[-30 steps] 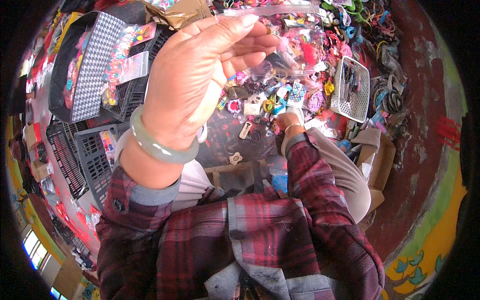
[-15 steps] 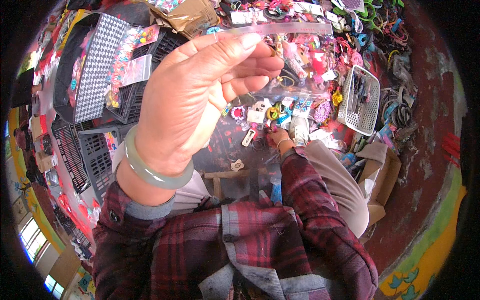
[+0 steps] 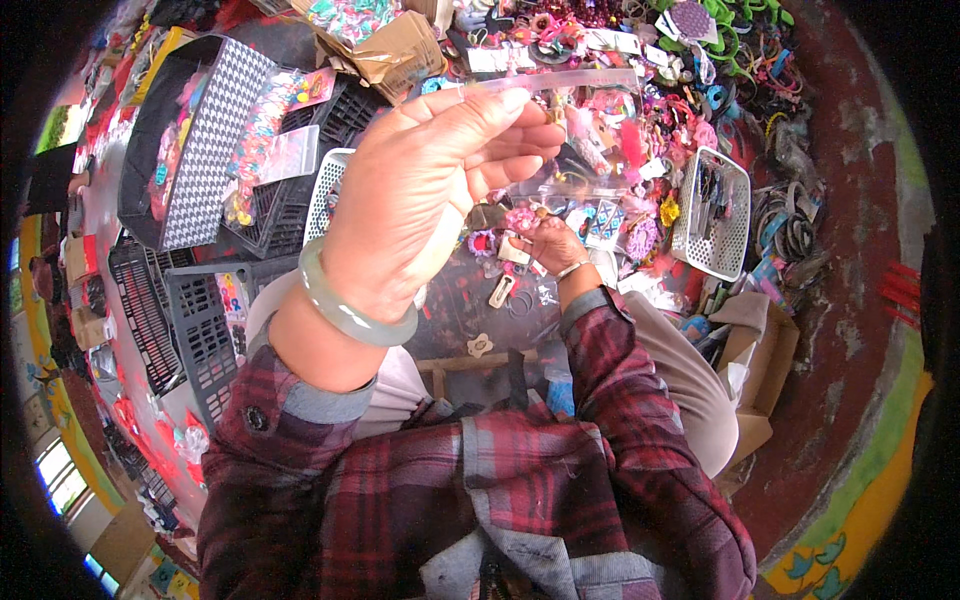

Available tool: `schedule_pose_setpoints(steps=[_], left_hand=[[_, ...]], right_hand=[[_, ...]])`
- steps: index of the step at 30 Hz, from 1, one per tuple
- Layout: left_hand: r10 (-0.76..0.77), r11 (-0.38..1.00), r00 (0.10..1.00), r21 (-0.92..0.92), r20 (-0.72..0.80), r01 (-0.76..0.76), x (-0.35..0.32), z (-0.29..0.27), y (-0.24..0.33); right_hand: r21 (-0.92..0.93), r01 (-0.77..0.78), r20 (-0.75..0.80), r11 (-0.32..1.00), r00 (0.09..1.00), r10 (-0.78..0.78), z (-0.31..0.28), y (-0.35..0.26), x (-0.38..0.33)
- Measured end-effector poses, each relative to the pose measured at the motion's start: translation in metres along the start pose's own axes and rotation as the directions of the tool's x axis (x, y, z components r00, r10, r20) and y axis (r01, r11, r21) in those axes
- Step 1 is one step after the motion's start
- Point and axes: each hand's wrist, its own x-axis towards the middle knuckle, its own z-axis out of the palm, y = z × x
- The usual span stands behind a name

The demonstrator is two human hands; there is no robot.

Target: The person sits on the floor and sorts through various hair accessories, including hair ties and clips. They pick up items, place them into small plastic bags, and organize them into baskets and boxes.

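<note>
Raised close to the camera, my left hand (image 3: 410, 190) pinches the top edge of a clear plastic zip bag (image 3: 590, 78). The bag hangs to the right of the fingers, and the coloured pile shows through it; some small items may be inside it. Lower down, my right hand (image 3: 560, 248) has its fingers closed on a small pink hair ornament (image 3: 521, 219), just under the bag's lower edge. A beige hair clip (image 3: 502, 291) and thin dark hair ties (image 3: 519, 302) lie on the dark surface near the right hand.
Hair accessories (image 3: 645, 235) are heaped beyond my hands. A white basket (image 3: 712, 262) with dark items stands at the right, above an open cardboard box (image 3: 765, 385). At the left are black crates (image 3: 205, 345) and a houndstooth-patterned box (image 3: 215, 150). An opened brown carton (image 3: 395, 55) sits at the back.
My right hand has risen from the surface toward the bag, bringing the pink hair ornament up with it. My left hand has shifted slightly right in view, still holding the bag.
</note>
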Motion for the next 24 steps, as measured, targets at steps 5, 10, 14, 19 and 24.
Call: schedule_pose_setpoints(steps=[5, 10, 14, 19, 24], left_hand=[[-0.002, 1.0, 1.0, -0.029, 0.005, 0.002, -0.003, -0.002, 0.003], [0.014, 1.0, 1.0, -0.026, 0.009, -0.014, -0.005, -0.004, 0.004], [-0.005, 1.0, 1.0, -0.031, 0.031, 0.006, -0.004, -0.006, 0.004], [0.0, 1.0, 1.0, -0.023, 0.015, 0.0, -0.003, -0.004, 0.002], [-0.005, 1.0, 1.0, -0.01, 0.014, 0.005, 0.0, 0.002, 0.002]], right_hand=[[0.069, 0.033, -0.053, 0.997, 0.998, -0.03, 0.022, -0.016, -0.007], [-0.033, 0.094, -0.166, 0.995, 0.981, -0.098, 0.02, -0.012, -0.002], [0.007, 0.135, -0.324, 0.991, 0.938, -0.126, 0.0, -0.007, 0.002], [-0.027, 0.207, -0.294, 0.978, 0.933, -0.206, -0.003, -0.006, 0.001], [0.055, 0.235, -0.305, 0.97, 0.929, -0.208, -0.016, -0.005, 0.008]])
